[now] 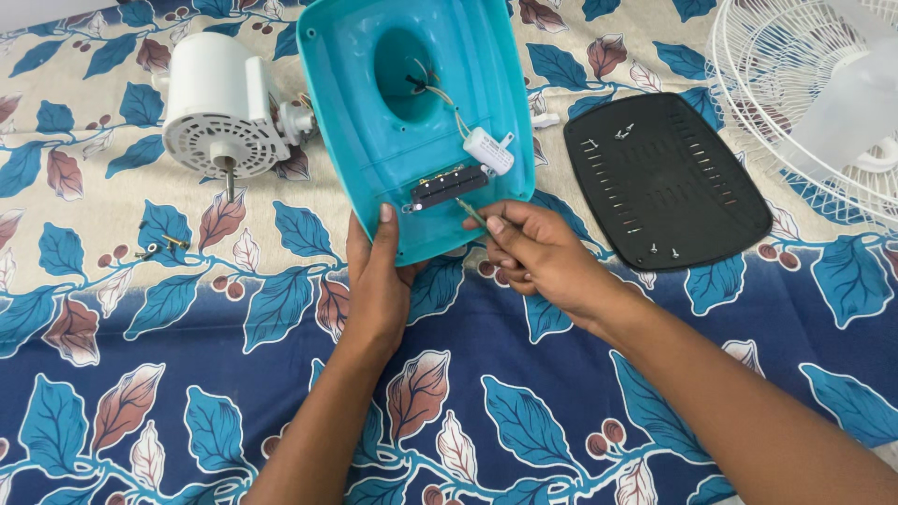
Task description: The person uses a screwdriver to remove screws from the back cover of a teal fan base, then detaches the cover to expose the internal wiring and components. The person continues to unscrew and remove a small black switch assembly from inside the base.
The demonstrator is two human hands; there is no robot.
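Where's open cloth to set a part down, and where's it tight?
Open leaf-print cloth lies lower left, below the white fan motor and two brass screws, left of the left hand. Also lower right, below the black base plate. Tight: around the turquoise plastic fan base, right hand and white fan grille.

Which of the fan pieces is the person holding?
The turquoise base shell. The left hand grips its lower edge, while the white motor and black cover plate lie untouched on the cloth.

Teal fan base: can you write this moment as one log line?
left hand: steadies teal fan base | right hand: screwdriver at black switch block | nearby: white motor, black cover plate
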